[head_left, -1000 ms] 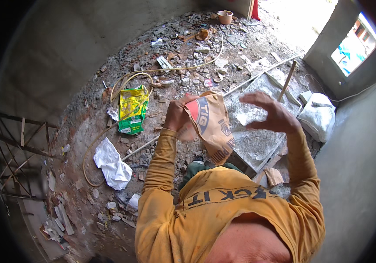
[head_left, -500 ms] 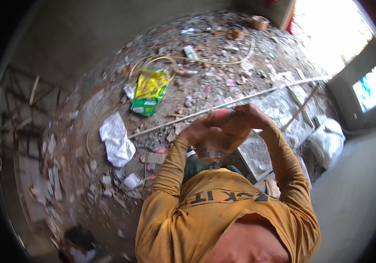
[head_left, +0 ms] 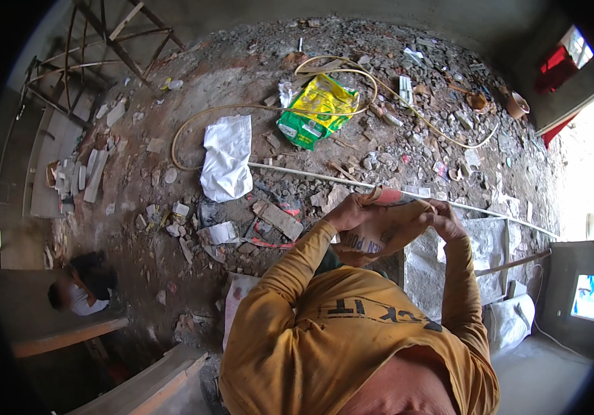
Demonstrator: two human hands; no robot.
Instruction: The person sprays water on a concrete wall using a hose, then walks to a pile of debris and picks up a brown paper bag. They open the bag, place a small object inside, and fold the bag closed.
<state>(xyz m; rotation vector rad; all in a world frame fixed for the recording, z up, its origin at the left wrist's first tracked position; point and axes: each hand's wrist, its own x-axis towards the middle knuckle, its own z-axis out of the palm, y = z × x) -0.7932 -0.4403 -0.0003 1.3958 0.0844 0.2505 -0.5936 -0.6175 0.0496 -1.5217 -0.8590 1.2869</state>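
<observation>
Between my two hands hangs a brown paper bag (head_left: 385, 234) with dark print and a reddish patch along its upper edge. My left hand (head_left: 346, 213) grips its left side, with the fingers curled round the edge. At its upper right corner my right hand (head_left: 445, 220) is closed on the paper, fingers pinched together. The bag is creased and held in front of my body, above the rubble. Its lower end is partly hidden behind my yellow shirt.
Rubble covers the floor, with a white sack (head_left: 226, 159), a yellow-green bag (head_left: 319, 111), a looped hose (head_left: 193, 124) and a long pale pole (head_left: 311, 173). A grey tray-like slab (head_left: 480, 242) lies right. Another person (head_left: 86, 287) is at lower left, near a wooden beam (head_left: 68, 339).
My view has swung left, so the floor items sit further right in it. Both hands still hold the bag, which now hangs more tilted and shows more of its print.
</observation>
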